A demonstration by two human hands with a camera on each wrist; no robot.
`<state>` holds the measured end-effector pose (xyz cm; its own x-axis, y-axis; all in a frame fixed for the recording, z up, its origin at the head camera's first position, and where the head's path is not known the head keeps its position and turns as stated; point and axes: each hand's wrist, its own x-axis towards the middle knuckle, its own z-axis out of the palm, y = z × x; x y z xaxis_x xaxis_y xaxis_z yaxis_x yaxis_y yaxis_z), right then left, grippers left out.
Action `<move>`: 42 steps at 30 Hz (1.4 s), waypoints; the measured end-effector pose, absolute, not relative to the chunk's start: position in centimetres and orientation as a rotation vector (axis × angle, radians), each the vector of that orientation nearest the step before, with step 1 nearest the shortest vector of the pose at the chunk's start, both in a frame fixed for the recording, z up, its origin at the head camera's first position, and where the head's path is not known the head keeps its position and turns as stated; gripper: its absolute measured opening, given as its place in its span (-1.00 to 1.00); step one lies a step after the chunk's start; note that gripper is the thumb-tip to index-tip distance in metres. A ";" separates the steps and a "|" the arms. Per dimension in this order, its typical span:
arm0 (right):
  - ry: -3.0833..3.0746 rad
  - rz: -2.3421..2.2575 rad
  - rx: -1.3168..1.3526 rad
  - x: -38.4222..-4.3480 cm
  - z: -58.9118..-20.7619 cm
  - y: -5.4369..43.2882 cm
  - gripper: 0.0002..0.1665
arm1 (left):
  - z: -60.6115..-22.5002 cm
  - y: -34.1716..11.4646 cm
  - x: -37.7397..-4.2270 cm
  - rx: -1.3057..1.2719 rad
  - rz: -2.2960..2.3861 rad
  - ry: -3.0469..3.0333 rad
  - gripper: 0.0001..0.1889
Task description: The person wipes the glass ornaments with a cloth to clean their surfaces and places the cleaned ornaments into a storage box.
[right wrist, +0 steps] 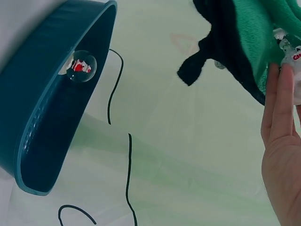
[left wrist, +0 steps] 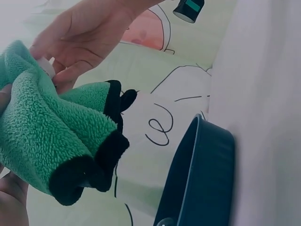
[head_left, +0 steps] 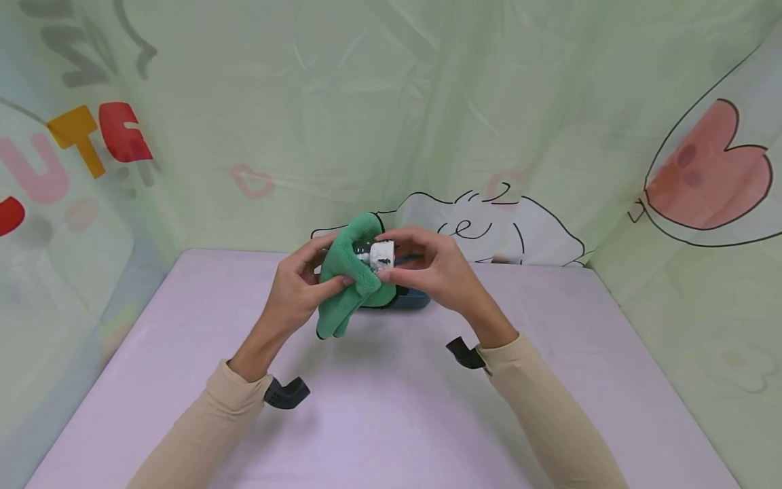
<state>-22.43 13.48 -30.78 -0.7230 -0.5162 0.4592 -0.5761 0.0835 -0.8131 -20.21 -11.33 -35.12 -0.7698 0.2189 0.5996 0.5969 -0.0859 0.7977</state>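
In the head view, the left hand [head_left: 293, 288] grips a soft green plush cloth with black edging [head_left: 339, 272], thumb in front and fingers behind. Folds of this cloth lie around a small clear-domed globe with a white base [head_left: 382, 255], held above the pale lilac tabletop [head_left: 379, 414]. The globe lies on its side, its long axis running roughly left to right: the dome points left into the cloth, the base right. The right hand [head_left: 442, 268] pinches that base between thumb and fingers. Dark marks on the base are too small to read. Behind the hands stands a dark blue plastic bin [head_left: 414, 299]. On the printed pale green curtain [head_left: 305, 122], an orange T and a pink U can be read.

In the left wrist view, the cloth hides most of the globe; a bit of white base shows at the right hand's fingers.

In the right wrist view, straight fingers lie along the globe's white part, which bears red marks. A second clear globe with a red-and-white figure [right wrist: 82, 66] sits inside the bin.
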 end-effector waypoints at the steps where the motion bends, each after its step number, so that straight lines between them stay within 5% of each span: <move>1: -2.280 1.752 1.137 -22.4 -30.7 13.5 -0.52 | -35.1 -11.4 -20.2 -0.895 -1.921 -1.912 -0.38; 13: -2.379 1.751 1.029 -22.4 -30.2 13.6 -0.56 | -35.0 -11.6 -20.2 -0.915 -1.823 -1.946 -0.37; 24: -2.205 1.847 1.215 -22.6 -30.6 13.5 -0.42 | -35.1 -11.5 -20.2 -0.827 -1.914 -1.934 -0.38; 42: -2.008 1.358 1.373 -23.2 -31.3 13.2 -0.46 | -34.6 -11.5 -20.3 -0.768 -2.044 -1.947 -0.47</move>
